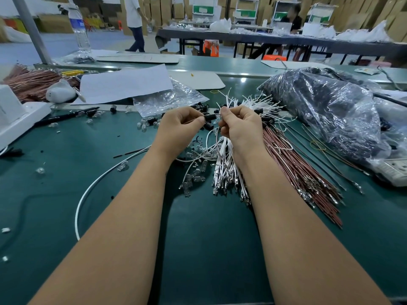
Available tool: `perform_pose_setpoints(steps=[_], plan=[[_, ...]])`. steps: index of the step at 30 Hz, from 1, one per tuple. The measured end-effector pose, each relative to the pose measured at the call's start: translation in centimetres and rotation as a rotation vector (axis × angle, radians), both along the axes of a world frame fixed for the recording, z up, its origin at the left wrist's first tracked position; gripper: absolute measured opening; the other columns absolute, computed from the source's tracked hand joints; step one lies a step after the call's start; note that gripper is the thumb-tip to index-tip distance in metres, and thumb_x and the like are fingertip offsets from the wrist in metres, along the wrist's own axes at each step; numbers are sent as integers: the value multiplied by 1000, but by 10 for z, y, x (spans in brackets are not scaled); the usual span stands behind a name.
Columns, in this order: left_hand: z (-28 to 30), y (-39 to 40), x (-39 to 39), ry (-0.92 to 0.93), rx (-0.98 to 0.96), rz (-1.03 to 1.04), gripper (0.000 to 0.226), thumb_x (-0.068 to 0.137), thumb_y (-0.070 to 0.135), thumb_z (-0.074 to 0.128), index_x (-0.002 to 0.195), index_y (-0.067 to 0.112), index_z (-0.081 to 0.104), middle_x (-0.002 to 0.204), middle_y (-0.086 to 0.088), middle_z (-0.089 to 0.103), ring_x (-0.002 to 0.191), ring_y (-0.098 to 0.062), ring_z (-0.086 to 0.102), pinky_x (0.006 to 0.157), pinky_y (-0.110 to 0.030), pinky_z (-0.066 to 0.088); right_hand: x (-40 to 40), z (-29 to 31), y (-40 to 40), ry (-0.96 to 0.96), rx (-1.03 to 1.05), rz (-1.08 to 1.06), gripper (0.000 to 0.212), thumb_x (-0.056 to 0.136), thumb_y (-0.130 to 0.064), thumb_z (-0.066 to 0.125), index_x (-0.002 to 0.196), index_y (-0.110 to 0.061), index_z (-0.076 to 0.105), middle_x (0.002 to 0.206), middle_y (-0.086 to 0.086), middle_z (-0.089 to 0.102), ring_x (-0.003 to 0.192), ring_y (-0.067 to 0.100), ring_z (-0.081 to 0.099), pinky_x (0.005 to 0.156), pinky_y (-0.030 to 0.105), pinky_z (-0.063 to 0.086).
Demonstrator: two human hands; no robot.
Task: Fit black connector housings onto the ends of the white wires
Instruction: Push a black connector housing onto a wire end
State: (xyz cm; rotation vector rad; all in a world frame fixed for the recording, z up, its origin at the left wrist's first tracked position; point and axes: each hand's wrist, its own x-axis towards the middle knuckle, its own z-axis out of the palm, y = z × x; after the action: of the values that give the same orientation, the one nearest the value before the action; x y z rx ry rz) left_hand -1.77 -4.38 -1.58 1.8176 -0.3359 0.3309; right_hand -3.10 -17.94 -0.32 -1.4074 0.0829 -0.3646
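At the centre of the frame, the left hand (179, 124) pinches a black connector housing (210, 117) between thumb and curled fingers, while the right hand (240, 124), fingers curled, pinches at the housing's other end, where a small clear part shows; which wire it holds cannot be told. Just below the hands lies a bundle of white wires (224, 170) with metal terminals at its lower ends, and beside it, running to the lower right, a bundle of reddish-brown wires (297, 170). Loose black housings (201, 107) and small clear bulbs (143, 126) are scattered just above and left of the hands on the green table (66, 172). A clear plastic bag (167, 97) sits upper centre; a large bag of dark parts (326, 111) fills the right.
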Motion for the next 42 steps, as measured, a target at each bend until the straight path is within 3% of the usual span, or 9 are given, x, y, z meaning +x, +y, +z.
perform_pose_setpoints(steps=[12, 19, 23, 25, 35, 39, 42], plan=[[0, 0, 1, -13, -21, 5, 3, 88, 10, 67, 88, 11, 70, 76, -12, 62, 68, -15, 52, 61, -18, 44, -1, 0, -1, 2, -11, -7, 17, 93, -10, 62, 76, -9, 57, 60, 2, 56, 43, 4, 46, 47, 15, 43], [-2, 0, 2, -10, -30, -7, 3, 89, 11, 67, 89, 12, 69, 74, -13, 60, 67, -17, 51, 62, -24, 43, -2, -1, -1, -13, -58, 5, 16, 93, -11, 63, 77, -10, 59, 64, 3, 57, 45, 3, 49, 49, 15, 44], [-2, 1, 3, -8, -21, 6, 5, 89, 12, 66, 86, 13, 69, 73, -2, 66, 60, -1, 55, 59, -10, 43, -3, -3, 0, -56, -88, 29, 13, 92, -13, 64, 80, -9, 61, 64, 3, 61, 48, 5, 53, 52, 18, 47], [-2, 2, 3, -6, -22, -7, 8, 90, 10, 65, 84, 15, 68, 72, 2, 67, 58, 3, 55, 61, -11, 45, -3, -3, 0, -76, -100, 38, 15, 92, -13, 65, 79, -9, 60, 61, 2, 62, 48, 7, 53, 53, 19, 48], [-4, 4, 4, -32, 15, 11, 5, 88, 7, 67, 90, 11, 70, 71, 4, 66, 57, 4, 54, 62, -13, 43, -3, -6, 0, -48, -129, 49, 20, 92, -10, 64, 73, -10, 58, 53, -2, 60, 43, 5, 50, 48, 19, 45], [-2, 6, 4, -27, 7, 9, 6, 87, 7, 69, 87, 13, 71, 78, -5, 70, 71, -11, 62, 74, -27, 51, -3, -4, 0, -38, -176, 23, 19, 90, -7, 65, 72, -12, 60, 55, -1, 60, 43, 3, 50, 48, 18, 44], [-3, 7, 4, -25, 7, -9, 11, 87, 8, 68, 82, 18, 70, 77, -1, 71, 72, -8, 65, 76, -21, 52, -3, -4, -1, -38, -146, 37, 18, 90, -7, 66, 73, -11, 61, 56, 0, 59, 43, 4, 50, 48, 18, 44]])
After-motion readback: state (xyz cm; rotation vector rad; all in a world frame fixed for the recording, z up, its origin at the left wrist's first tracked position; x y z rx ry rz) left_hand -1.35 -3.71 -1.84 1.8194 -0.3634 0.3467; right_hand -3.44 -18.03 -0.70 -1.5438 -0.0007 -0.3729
